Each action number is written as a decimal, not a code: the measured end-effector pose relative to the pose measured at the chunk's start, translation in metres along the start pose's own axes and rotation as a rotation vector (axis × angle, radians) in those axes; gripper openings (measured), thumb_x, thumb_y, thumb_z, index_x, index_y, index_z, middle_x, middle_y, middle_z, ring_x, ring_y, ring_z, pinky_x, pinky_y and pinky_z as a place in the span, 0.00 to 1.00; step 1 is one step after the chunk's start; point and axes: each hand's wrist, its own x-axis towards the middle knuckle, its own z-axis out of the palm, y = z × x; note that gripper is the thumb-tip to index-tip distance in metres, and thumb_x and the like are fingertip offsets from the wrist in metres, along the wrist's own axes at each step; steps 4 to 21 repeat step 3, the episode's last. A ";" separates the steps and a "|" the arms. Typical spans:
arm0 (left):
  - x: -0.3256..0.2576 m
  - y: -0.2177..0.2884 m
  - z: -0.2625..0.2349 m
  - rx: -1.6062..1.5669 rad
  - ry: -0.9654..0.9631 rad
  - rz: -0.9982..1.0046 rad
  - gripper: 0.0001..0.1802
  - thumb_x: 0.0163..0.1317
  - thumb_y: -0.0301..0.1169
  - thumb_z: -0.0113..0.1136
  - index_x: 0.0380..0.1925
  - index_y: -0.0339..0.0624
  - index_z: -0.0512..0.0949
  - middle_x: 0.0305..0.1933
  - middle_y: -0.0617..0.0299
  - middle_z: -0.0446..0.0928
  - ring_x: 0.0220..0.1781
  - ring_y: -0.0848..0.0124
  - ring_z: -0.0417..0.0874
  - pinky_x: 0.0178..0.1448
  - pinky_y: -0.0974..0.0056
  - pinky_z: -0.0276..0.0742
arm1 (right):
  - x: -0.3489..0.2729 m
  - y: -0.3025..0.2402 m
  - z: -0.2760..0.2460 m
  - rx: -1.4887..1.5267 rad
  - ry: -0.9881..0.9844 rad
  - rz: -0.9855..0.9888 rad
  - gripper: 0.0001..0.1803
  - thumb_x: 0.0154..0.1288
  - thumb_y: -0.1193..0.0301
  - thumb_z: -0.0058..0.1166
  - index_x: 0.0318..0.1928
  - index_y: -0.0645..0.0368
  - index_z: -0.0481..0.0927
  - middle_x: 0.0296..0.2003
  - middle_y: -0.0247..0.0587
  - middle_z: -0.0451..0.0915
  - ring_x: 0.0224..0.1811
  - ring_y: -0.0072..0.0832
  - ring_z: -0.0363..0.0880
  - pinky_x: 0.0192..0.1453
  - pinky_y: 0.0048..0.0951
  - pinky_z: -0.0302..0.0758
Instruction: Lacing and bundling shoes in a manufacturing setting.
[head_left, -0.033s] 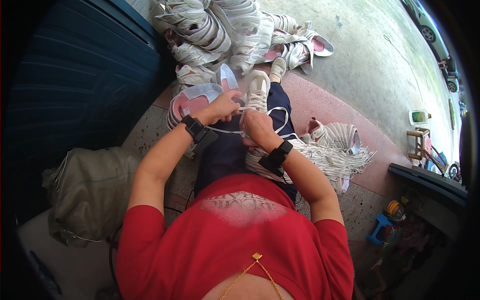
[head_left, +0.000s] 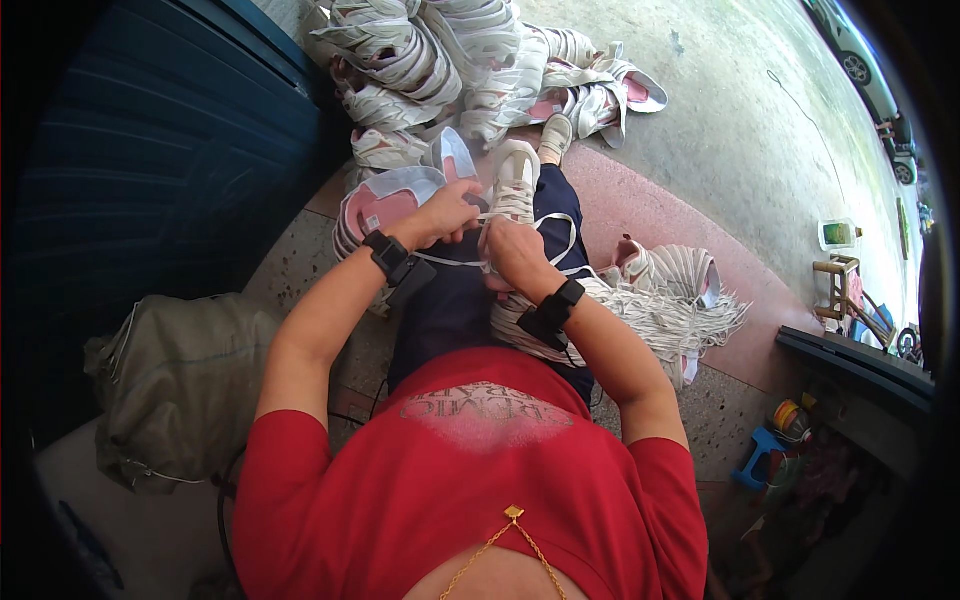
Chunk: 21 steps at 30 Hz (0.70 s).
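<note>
A white and beige shoe upper (head_left: 516, 172) with crossed laces lies over my lap, toe pointing away from me. My left hand (head_left: 450, 212), beside its left edge, is closed with fingertips pinching a white shoelace. At the shoe's near end my right hand (head_left: 517, 252) is closed, the back of it turned up; its fingertips are partly hidden, and the lace runs into its grip. A loose lace loop (head_left: 573, 235) curves out to the right of this hand. Over my right thigh and beyond lies a thick bundle of white shoelaces (head_left: 665, 318).
Stacked shoe uppers with pink linings (head_left: 385, 205) stand left of my hands. A large pile of white uppers (head_left: 410, 70) lies ahead, and a smaller row (head_left: 675, 268) is at right. A grey-green sack (head_left: 185, 385) sits left, below a dark blue door (head_left: 190, 160). A small wooden stool (head_left: 835, 285) stands far right.
</note>
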 end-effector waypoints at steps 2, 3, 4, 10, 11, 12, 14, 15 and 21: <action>0.003 -0.002 0.001 -0.027 -0.003 -0.002 0.29 0.64 0.28 0.56 0.67 0.45 0.66 0.30 0.64 0.78 0.14 0.79 0.71 0.13 0.72 0.62 | 0.003 0.000 0.003 -0.091 -0.054 -0.062 0.14 0.59 0.68 0.59 0.44 0.59 0.76 0.27 0.48 0.84 0.28 0.44 0.86 0.29 0.41 0.82; 0.003 -0.003 0.002 -0.027 -0.006 -0.002 0.29 0.64 0.28 0.56 0.67 0.45 0.66 0.30 0.64 0.78 0.14 0.79 0.71 0.13 0.72 0.62 | 0.001 0.001 0.004 -0.092 -0.055 -0.060 0.14 0.59 0.68 0.59 0.44 0.59 0.76 0.27 0.48 0.84 0.28 0.44 0.86 0.29 0.41 0.82; 0.003 -0.003 0.002 -0.027 -0.006 -0.002 0.29 0.64 0.28 0.56 0.67 0.45 0.66 0.30 0.64 0.78 0.14 0.79 0.71 0.13 0.72 0.62 | 0.001 0.001 0.004 -0.092 -0.055 -0.060 0.14 0.59 0.68 0.59 0.44 0.59 0.76 0.27 0.48 0.84 0.28 0.44 0.86 0.29 0.41 0.82; 0.003 -0.003 0.002 -0.027 -0.006 -0.002 0.29 0.64 0.28 0.56 0.67 0.45 0.66 0.30 0.64 0.78 0.14 0.79 0.71 0.13 0.72 0.62 | 0.001 0.001 0.004 -0.092 -0.055 -0.060 0.14 0.59 0.68 0.59 0.44 0.59 0.76 0.27 0.48 0.84 0.28 0.44 0.86 0.29 0.41 0.82; 0.003 -0.003 0.002 -0.027 -0.006 -0.002 0.29 0.64 0.28 0.56 0.67 0.45 0.66 0.30 0.64 0.78 0.14 0.79 0.71 0.13 0.72 0.62 | 0.001 0.001 0.004 -0.092 -0.055 -0.060 0.14 0.59 0.68 0.59 0.44 0.59 0.76 0.27 0.48 0.84 0.28 0.44 0.86 0.29 0.41 0.82; 0.003 -0.003 0.002 -0.027 -0.006 -0.002 0.29 0.64 0.28 0.56 0.67 0.45 0.66 0.30 0.64 0.78 0.14 0.79 0.71 0.13 0.72 0.62 | 0.001 0.001 0.004 -0.092 -0.055 -0.060 0.14 0.59 0.68 0.59 0.44 0.59 0.76 0.27 0.48 0.84 0.28 0.44 0.86 0.29 0.41 0.82; 0.003 -0.003 0.002 -0.027 -0.006 -0.002 0.29 0.64 0.28 0.56 0.67 0.45 0.66 0.30 0.64 0.78 0.14 0.79 0.71 0.13 0.72 0.62 | 0.001 0.001 0.004 -0.092 -0.055 -0.060 0.14 0.59 0.68 0.59 0.44 0.59 0.76 0.27 0.48 0.84 0.28 0.44 0.86 0.29 0.41 0.82; 0.003 -0.003 0.002 -0.027 -0.006 -0.002 0.29 0.64 0.28 0.56 0.67 0.45 0.66 0.30 0.64 0.78 0.14 0.79 0.71 0.13 0.72 0.62 | 0.001 0.001 0.004 -0.092 -0.055 -0.060 0.14 0.59 0.68 0.59 0.44 0.59 0.76 0.27 0.48 0.84 0.28 0.44 0.86 0.29 0.41 0.82; 0.003 -0.003 0.002 -0.027 -0.006 -0.002 0.29 0.64 0.28 0.56 0.67 0.45 0.66 0.30 0.64 0.78 0.14 0.79 0.71 0.13 0.72 0.62 | 0.001 0.001 0.004 -0.092 -0.055 -0.060 0.14 0.59 0.68 0.59 0.44 0.59 0.76 0.27 0.48 0.84 0.28 0.44 0.86 0.29 0.41 0.82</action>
